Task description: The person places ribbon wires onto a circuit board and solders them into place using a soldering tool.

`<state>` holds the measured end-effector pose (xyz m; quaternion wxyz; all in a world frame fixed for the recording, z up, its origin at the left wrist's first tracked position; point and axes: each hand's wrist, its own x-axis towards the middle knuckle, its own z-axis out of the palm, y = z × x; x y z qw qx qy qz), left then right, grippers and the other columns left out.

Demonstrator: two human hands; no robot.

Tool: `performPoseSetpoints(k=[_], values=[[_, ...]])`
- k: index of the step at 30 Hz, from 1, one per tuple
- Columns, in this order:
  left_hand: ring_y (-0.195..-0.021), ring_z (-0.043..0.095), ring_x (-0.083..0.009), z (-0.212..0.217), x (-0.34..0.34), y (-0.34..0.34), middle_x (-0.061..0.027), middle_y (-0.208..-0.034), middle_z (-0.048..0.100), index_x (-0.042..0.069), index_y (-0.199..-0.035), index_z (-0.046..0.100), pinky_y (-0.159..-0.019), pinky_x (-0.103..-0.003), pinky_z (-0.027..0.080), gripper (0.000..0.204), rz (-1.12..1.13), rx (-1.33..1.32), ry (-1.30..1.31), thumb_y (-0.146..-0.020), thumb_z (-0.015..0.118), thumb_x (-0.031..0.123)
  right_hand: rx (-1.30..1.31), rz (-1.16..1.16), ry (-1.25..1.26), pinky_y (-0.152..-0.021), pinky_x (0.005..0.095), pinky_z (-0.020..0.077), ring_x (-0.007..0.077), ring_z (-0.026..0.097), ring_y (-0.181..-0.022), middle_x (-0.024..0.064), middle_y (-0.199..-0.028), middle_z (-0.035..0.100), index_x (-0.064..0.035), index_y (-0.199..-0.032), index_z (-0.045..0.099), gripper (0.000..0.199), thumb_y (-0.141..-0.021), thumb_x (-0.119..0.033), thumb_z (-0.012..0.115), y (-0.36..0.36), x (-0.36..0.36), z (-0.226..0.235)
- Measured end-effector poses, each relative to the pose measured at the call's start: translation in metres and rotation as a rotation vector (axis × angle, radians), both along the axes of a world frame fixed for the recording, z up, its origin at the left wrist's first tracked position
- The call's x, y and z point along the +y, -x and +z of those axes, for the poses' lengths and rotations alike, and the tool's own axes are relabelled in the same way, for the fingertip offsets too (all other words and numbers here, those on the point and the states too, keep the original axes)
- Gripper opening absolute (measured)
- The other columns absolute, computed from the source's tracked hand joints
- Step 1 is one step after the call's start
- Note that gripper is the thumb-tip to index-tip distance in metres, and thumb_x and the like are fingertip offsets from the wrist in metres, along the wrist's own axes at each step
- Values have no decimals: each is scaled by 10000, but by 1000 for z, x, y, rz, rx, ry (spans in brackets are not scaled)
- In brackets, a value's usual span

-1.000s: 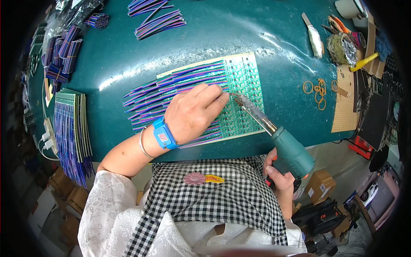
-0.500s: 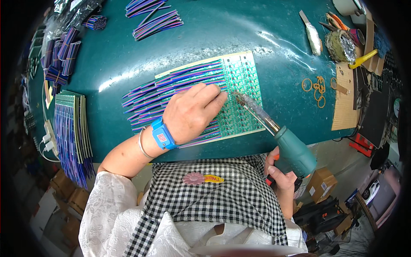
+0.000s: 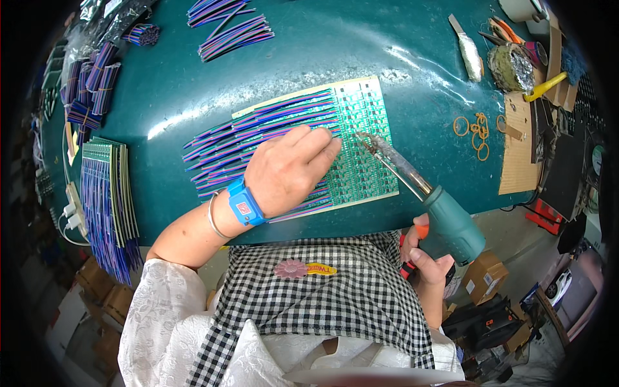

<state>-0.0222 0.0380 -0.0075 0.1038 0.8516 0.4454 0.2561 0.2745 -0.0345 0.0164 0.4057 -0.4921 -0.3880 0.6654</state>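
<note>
A panel of green circuit boards [image 3: 361, 103] lies on the bench, with rows of blue, purple and pink wires [image 3: 222, 138] running left from it. My left hand [image 3: 287, 171], in a blue wrist strap, is closed in a pinch at the wires' board end; its palm covers part of the rows. The pinched wire is mostly hidden under the fingers. From the lower right, my right hand [image 3: 425, 261] grips the handle of a green soldering gun [image 3: 454, 226]. Its metal tip, dirty with residue, sits just right of my left fingertips, over or at the board; contact cannot be told.
At left stand wired boards [image 3: 109, 187] in a stack, with wire bundles [image 3: 97, 84] behind. More loose wires [image 3: 235, 39] lie at the back. Rubber bands [image 3: 478, 135], a taped blade [image 3: 471, 55], a solder-stained roll [image 3: 511, 68] and cardboard [image 3: 519, 155] are at right.
The soldering gun has shifted slightly right in my right hand, and its tip has moved a little up and right from my left fingertips. My left hand stays in place.
</note>
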Motion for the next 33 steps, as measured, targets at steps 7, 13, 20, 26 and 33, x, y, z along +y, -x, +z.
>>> performPoseSetpoints(k=[7,13,20,26,33], values=[[-765,624,-242,6,-2,-1,-104,-955,614,-16,-1032,687,-609,-342,531,350,12,-2,79,-686,677,38,107,121,-58,-561,274,453,143,549,-621,106,-802,592,107,-1286,518,568,-742,24,659,-8,0,-7],[-773,628,-248,7,-3,-2,-106,-953,615,-15,-1031,687,-624,-346,535,348,17,3,89,-686,680,32,75,151,-40,-567,280,444,147,556,-648,108,-884,605,108,-1272,542,548,-737,62,651,-8,-2,-9],[-767,626,-250,5,-5,-2,-104,-936,608,-15,-1046,683,-623,-350,537,362,20,10,97,-685,677,16,54,105,-22,-560,280,449,150,553,-622,102,-795,592,91,-1275,537,562,-730,36,663,-7,-5,-9],[-759,623,-251,6,-4,-5,-102,-914,597,-15,-1047,681,-617,-348,536,374,24,19,80,-674,676,2,102,69,-27,-552,276,456,147,545,-598,97,-745,583,89,-1286,520,570,-735,17,647,-7,-1,-4],[-774,635,-252,8,-4,-1,-100,-923,613,-7,-1028,686,-631,-350,543,352,35,15,104,-676,674,-8,75,93,-40,-561,270,461,144,539,-589,90,-737,570,92,-1331,491,618,-735,29,639,-6,-1,-5]])
